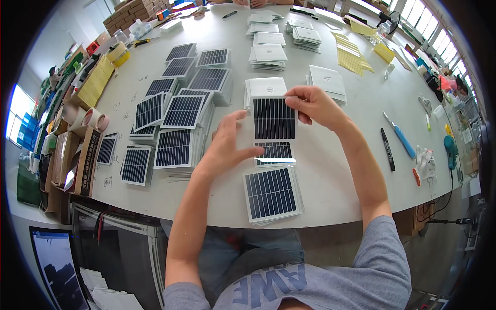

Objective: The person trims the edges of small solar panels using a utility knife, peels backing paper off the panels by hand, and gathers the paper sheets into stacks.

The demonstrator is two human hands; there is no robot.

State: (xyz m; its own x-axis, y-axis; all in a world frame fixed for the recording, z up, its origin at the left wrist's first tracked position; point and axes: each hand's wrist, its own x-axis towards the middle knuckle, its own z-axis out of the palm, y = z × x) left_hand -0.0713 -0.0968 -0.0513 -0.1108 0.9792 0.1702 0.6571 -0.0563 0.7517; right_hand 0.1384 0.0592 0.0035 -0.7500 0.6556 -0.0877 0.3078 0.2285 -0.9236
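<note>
- Dark solar panel (275,120): right hand (308,107) pinches its upper right corner, likely leaving most of its face uncovered.
- Left hand (227,142): loosely open, gripping nothing, probably giving the panel room.

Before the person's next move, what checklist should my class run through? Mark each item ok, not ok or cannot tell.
1. Held panel gripped: ok; the right hand pinches its upper right corner.
2. Left hand free: ok; it is open, with no panel in its grasp.
3. Left thumb off the middle panel: cannot tell; they overlap in this view.
4. Left stacks squared: not ok; some panels sit skewed.
5. Marker and blue tool away from both hands: ok; they lie to the right.
6. Held panel's back clean: cannot tell; it is hidden.
</note>
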